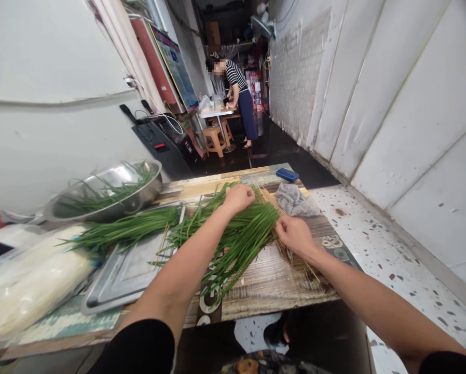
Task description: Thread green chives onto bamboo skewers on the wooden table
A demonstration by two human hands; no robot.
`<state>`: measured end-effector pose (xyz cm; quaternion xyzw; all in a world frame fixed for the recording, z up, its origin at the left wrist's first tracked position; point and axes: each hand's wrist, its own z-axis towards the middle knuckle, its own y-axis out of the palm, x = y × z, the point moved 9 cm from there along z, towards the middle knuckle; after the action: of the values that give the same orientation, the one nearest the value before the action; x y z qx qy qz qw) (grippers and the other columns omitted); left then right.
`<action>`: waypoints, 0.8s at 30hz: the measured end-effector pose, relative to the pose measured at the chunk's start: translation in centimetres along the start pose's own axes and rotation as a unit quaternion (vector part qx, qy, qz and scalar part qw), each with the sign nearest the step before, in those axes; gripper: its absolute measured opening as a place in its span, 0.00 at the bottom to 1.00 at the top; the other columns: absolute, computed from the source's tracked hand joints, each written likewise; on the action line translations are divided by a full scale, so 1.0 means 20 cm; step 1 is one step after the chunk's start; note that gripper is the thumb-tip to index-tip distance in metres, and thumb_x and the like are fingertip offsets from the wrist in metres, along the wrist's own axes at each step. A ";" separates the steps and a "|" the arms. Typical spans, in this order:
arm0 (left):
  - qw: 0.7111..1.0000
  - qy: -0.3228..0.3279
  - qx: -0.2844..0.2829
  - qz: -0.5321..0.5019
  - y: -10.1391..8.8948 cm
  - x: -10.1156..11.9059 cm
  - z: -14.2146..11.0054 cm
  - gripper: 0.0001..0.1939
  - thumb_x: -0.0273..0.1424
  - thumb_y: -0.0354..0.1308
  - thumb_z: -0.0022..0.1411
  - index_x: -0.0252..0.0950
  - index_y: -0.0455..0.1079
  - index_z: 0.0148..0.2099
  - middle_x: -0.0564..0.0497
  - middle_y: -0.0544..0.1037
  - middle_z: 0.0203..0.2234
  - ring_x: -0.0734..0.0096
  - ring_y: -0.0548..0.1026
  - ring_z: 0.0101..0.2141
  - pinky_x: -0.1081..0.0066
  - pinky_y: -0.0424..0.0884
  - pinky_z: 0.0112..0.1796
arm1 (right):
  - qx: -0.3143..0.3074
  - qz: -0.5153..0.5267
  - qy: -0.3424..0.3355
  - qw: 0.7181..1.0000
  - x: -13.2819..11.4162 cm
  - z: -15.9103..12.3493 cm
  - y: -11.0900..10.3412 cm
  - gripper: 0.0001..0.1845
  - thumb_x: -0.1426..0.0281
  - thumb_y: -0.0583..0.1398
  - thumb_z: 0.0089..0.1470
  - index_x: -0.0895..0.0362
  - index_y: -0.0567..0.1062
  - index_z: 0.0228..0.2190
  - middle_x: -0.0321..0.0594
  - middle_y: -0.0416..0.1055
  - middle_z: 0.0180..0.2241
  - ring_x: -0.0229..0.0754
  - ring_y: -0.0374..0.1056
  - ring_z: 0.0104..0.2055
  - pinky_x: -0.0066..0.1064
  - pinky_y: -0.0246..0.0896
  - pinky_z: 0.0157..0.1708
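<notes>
A loose pile of long green garlic chives lies across the wooden-patterned table. My left hand is over the far end of the pile, its fingers curled in; whatever they pinch is hidden. At the pile's right edge, my right hand has its thumb and fingers drawn together beside the chive tips. Thin bamboo skewers lie under and around that hand, and I cannot make out what its fingertips hold. On a metal tray to the left rests another bunch of chives, with a few skewers near it.
A large steel bowl with more chives stands at the back left. Plastic bags of pale food fill the left end. A grey cloth and a blue box lie at the far right. Beyond, a person bends over another table.
</notes>
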<state>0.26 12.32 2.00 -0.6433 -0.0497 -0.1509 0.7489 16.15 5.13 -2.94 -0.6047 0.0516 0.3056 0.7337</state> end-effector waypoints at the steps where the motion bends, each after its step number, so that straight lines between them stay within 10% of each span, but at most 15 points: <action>1: 1.000 -0.008 0.001 -0.013 0.00 -0.01 0.00 0.07 0.31 0.55 0.51 0.38 0.75 0.29 0.52 0.78 0.29 0.67 0.72 0.34 0.68 0.64 0.39 | 0.001 0.002 0.000 1.000 0.00 0.00 0.00 0.12 0.69 0.51 0.53 0.57 0.73 0.25 0.38 0.72 0.23 0.36 0.64 0.25 0.26 0.46 0.26; 24: 0.999 0.000 -0.006 -0.043 0.00 0.03 -0.04 0.06 0.31 0.57 0.50 0.38 0.76 0.30 0.52 0.78 0.28 0.67 0.73 0.33 0.69 0.65 0.37 | 0.002 0.002 0.002 1.000 0.00 0.00 0.00 0.12 0.69 0.51 0.53 0.57 0.73 0.25 0.38 0.73 0.23 0.36 0.65 0.25 0.26 0.46 0.26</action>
<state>0.76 11.51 1.96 -0.6451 -0.0766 -0.1833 0.7378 16.19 5.21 -2.92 -0.6034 0.0548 0.3060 0.7344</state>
